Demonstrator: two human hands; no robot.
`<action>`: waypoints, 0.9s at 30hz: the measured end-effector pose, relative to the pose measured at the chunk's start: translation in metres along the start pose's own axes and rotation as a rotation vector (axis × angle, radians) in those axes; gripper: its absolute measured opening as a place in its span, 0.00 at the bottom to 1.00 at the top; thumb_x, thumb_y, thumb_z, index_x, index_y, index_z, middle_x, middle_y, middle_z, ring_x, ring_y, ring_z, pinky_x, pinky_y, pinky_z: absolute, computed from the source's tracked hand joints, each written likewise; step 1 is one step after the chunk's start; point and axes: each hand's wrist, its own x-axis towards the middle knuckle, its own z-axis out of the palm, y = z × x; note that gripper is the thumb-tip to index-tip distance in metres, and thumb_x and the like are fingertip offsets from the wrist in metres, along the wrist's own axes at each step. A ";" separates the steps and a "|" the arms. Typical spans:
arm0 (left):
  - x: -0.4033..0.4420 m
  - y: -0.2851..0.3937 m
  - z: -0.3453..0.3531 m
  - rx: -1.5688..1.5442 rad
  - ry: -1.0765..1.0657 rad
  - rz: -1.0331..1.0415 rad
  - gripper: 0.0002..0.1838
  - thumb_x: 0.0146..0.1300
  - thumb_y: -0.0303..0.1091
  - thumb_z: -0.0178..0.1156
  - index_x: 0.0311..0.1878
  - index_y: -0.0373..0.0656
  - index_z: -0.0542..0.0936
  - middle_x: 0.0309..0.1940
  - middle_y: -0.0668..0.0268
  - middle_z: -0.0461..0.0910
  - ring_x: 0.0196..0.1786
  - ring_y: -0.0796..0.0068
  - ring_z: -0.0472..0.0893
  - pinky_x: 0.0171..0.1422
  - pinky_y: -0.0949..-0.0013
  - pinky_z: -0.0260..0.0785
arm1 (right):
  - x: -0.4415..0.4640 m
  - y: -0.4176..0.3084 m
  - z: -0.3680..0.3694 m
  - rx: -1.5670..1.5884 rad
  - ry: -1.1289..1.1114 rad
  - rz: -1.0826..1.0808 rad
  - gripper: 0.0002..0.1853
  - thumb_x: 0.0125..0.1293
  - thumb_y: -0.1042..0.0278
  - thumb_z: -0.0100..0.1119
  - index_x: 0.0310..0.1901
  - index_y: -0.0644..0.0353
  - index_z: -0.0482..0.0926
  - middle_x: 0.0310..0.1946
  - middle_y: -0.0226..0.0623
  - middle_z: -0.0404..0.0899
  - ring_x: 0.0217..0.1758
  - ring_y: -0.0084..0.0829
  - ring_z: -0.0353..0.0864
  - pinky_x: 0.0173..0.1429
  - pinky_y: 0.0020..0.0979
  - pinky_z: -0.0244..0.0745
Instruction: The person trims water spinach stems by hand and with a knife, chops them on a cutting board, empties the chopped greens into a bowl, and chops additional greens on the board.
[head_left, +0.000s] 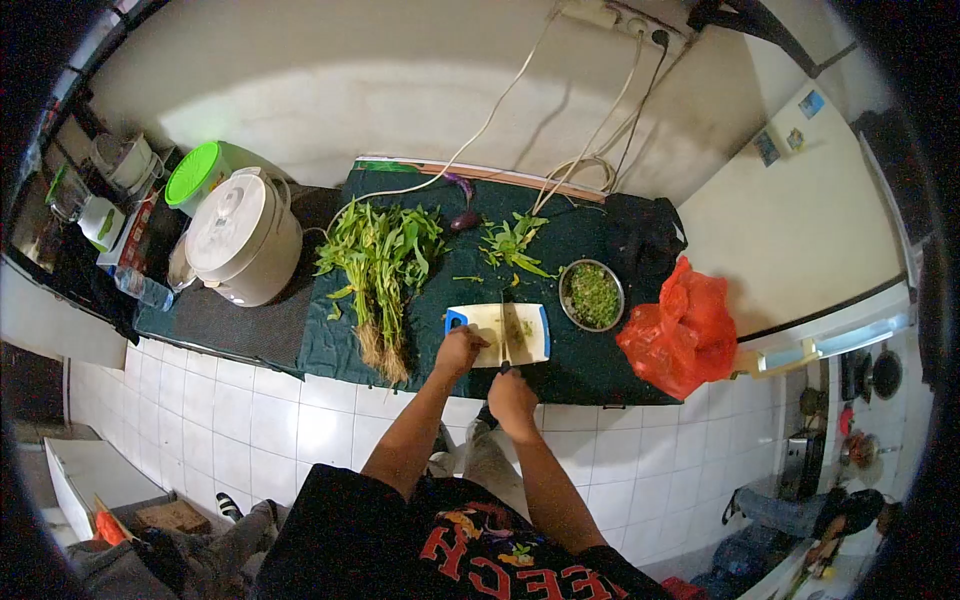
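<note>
My right hand (512,403) is wrapped round the handle of a kitchen knife (504,335), its blade standing over the white cutting board (535,350) with blue edges. On the board's left part rests my left hand (460,350), fingers closed and pointing toward the blade; whatever they hold is too small to make out. Green bits stain the board right of the knife. Just right of it, a metal bowl (592,295) holds chopped greens. Loose leaves (513,243) lie behind the board, and a big bunch of leafy greens with roots (385,260) lies to the left.
A red plastic bag (680,330) sits at the table's right end. Purple eggplants (464,220) lie at the back near cables. A rice cooker (243,237) and a green-lidded container (196,175) stand left. Other people are at lower left and lower right.
</note>
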 end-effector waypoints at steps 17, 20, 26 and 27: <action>0.002 -0.003 0.001 -0.130 0.020 -0.152 0.13 0.51 0.32 0.67 0.42 0.43 0.84 0.41 0.52 0.81 0.44 0.50 0.81 0.50 0.55 0.74 | 0.000 -0.005 0.022 0.050 0.008 0.094 0.17 0.71 0.57 0.47 0.43 0.66 0.74 0.36 0.53 0.84 0.41 0.53 0.85 0.46 0.49 0.79; -0.001 0.026 -0.017 0.068 0.014 -0.291 0.25 0.48 0.37 0.71 0.53 0.46 0.79 0.53 0.51 0.77 0.55 0.47 0.75 0.57 0.49 0.69 | 0.012 -0.008 -0.001 0.028 -0.005 0.031 0.17 0.71 0.57 0.46 0.43 0.67 0.74 0.37 0.53 0.84 0.41 0.53 0.85 0.46 0.49 0.79; -0.006 0.026 -0.015 0.349 0.144 -0.541 0.59 0.42 0.54 0.77 0.75 0.57 0.52 0.73 0.46 0.48 0.75 0.39 0.45 0.67 0.32 0.48 | 0.002 -0.006 0.012 0.024 -0.042 0.024 0.18 0.70 0.57 0.47 0.43 0.68 0.74 0.36 0.54 0.84 0.41 0.53 0.85 0.45 0.49 0.79; -0.007 0.022 -0.017 0.326 0.123 -0.586 0.65 0.41 0.59 0.76 0.78 0.58 0.44 0.75 0.44 0.42 0.77 0.39 0.39 0.68 0.28 0.43 | -0.003 -0.006 0.017 0.030 -0.005 0.048 0.19 0.70 0.57 0.47 0.43 0.68 0.75 0.37 0.53 0.84 0.41 0.52 0.85 0.46 0.49 0.79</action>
